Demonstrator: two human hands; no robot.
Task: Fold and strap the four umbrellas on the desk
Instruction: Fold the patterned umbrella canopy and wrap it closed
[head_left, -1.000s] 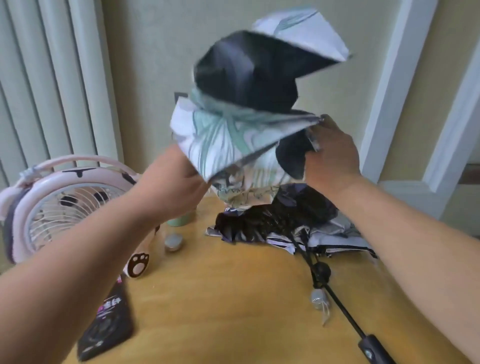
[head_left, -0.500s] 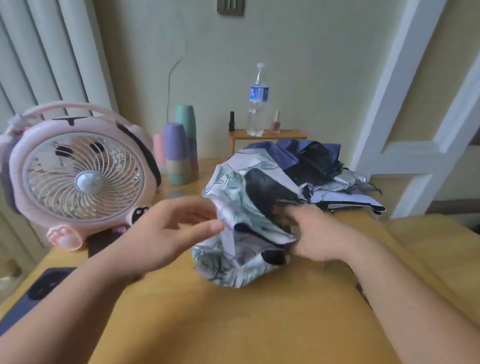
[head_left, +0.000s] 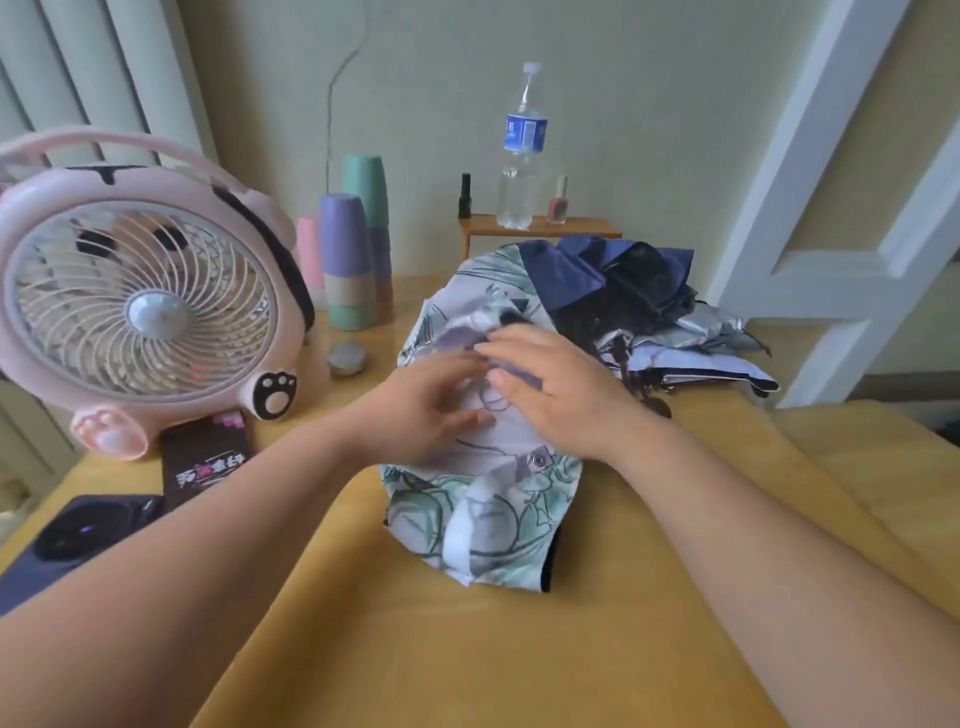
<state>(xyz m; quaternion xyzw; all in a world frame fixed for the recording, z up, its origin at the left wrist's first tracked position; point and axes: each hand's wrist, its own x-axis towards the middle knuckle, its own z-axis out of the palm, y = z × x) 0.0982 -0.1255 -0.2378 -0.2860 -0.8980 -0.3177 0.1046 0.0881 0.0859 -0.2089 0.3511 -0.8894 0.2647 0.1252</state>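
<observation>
A white umbrella with a green leaf print lies loosely bunched in the middle of the wooden desk. Its white strap with a snap button points toward me. My left hand rests on its cloth with the fingers spread. My right hand lies flat beside it, pressing the same cloth. Behind it sit a navy umbrella and a silver-grey umbrella, both unfolded in a heap.
A pink fan stands at the left, with stacked cups beside it. A small jar, a dark card and a black device lie near the left edge. A water bottle stands on a small shelf at the back.
The leaf-print umbrella was held up in the air, then came down onto the desk. Both hands now press its cloth flat, and its strap lies toward me.
</observation>
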